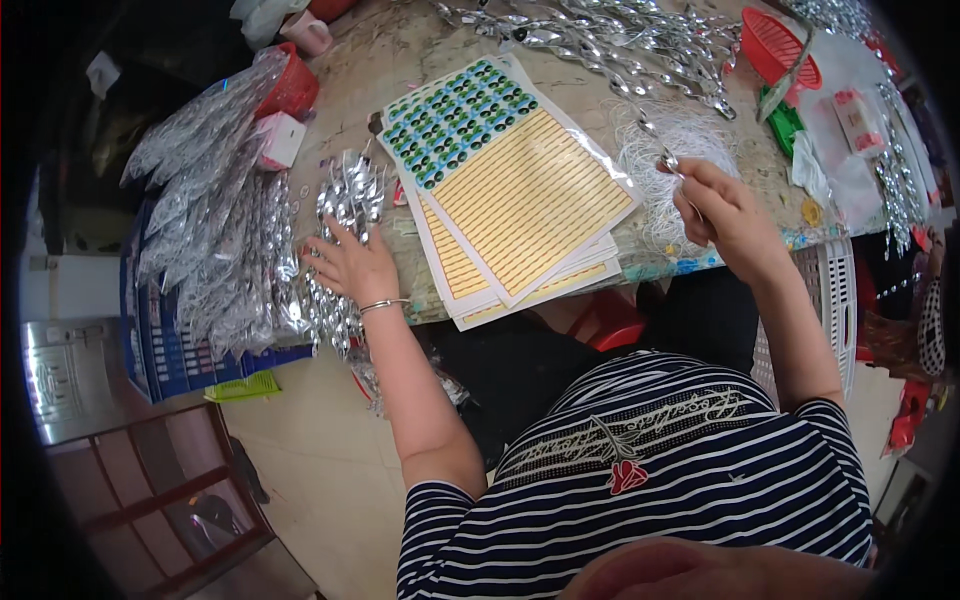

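My right hand (728, 212) is closed in a pinch on the end of a twisted silver foil strip (638, 108), which runs up toward the far pile. Under and beside that hand lies a tangle of white string (665, 150). My left hand (355, 262) has its fingers spread over a bundle of silver foil twists (350, 190) at the table's near left edge. Whether its palm presses on them I cannot tell. Between my hands rests a stack of printed sticker sheets (545, 190), with blue-green round pictures on the upper part and yellow strips below.
Many clear bags of silver twists (215, 210) hang over a blue crate (165, 350) at the left. Silver strands (600, 40) cover the far table. A red basket (780, 50) stands far right, a red bowl (290, 85) far left. A white crate (825, 300) is by my right arm.
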Demonstrator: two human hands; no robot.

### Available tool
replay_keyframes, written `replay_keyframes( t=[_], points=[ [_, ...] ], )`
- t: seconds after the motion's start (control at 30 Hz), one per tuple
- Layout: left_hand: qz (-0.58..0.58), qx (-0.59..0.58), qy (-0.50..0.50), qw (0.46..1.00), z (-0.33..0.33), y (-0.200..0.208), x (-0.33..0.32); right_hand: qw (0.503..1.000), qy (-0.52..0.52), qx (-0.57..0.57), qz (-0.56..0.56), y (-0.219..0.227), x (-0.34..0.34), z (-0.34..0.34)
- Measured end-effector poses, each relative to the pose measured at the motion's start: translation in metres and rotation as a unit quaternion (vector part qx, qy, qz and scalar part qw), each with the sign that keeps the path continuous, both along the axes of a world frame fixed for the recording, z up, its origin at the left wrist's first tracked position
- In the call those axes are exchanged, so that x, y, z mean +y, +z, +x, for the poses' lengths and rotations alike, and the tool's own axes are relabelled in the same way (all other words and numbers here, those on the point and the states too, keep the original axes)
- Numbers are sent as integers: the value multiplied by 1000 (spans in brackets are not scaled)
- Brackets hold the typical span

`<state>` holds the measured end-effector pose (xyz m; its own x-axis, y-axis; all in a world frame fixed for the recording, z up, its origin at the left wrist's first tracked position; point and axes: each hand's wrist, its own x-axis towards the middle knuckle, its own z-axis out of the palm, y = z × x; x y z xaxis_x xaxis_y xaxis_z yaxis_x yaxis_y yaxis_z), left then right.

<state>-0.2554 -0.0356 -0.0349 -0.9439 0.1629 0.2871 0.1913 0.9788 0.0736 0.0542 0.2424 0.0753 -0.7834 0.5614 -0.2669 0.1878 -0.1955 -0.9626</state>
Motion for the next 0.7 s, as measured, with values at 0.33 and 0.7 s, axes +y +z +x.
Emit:
replay_keyframes(
  t=[0.33,0.7],
  points=[
    [160,172,-3,972,92,-5,-63,1000,25,11,10,-3,-33,37],
    [622,-76,103,772,103,-30,-80,999,32,-42,11,-6,-60,43]
  ],
)
